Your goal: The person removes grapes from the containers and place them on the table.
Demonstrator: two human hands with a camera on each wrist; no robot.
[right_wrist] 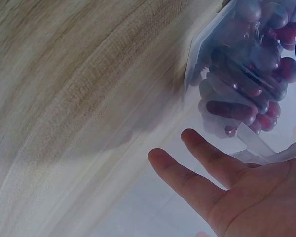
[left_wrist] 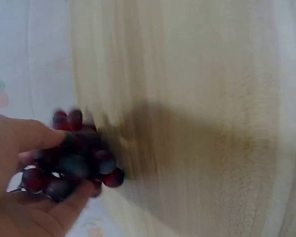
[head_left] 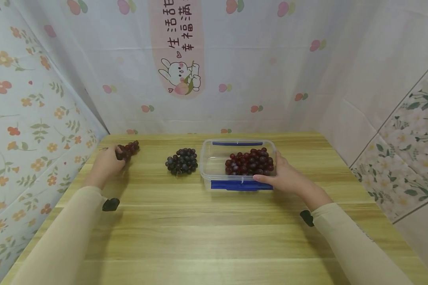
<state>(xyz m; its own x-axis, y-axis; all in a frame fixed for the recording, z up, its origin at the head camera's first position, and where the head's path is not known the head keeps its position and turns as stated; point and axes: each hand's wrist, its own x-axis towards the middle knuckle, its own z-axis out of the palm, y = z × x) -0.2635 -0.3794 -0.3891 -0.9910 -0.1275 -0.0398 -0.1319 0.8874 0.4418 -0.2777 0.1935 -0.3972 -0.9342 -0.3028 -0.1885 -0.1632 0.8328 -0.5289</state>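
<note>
At the far left of the table, my left hand (head_left: 107,162) grips a small bunch of dark red grapes (head_left: 131,149). In the left wrist view, its thumb and fingers close around these berries (left_wrist: 74,165). My right hand (head_left: 287,176) holds the right end of a clear plastic container (head_left: 213,168) with blue clips, its thumb over the front rim. The right wrist view shows two fingers (right_wrist: 187,180) stretched out beside the container; the others are partly hidden. A bunch of red grapes (head_left: 249,162) lies inside it, on the right. Between the hands rests a bunch of black grapes (head_left: 182,161).
The wooden table (head_left: 214,233) ends at a printed white curtain (head_left: 271,91) behind. A flowered cloth (head_left: 28,130) hangs on the left, and a flowered wall panel (head_left: 410,150) stands on the right.
</note>
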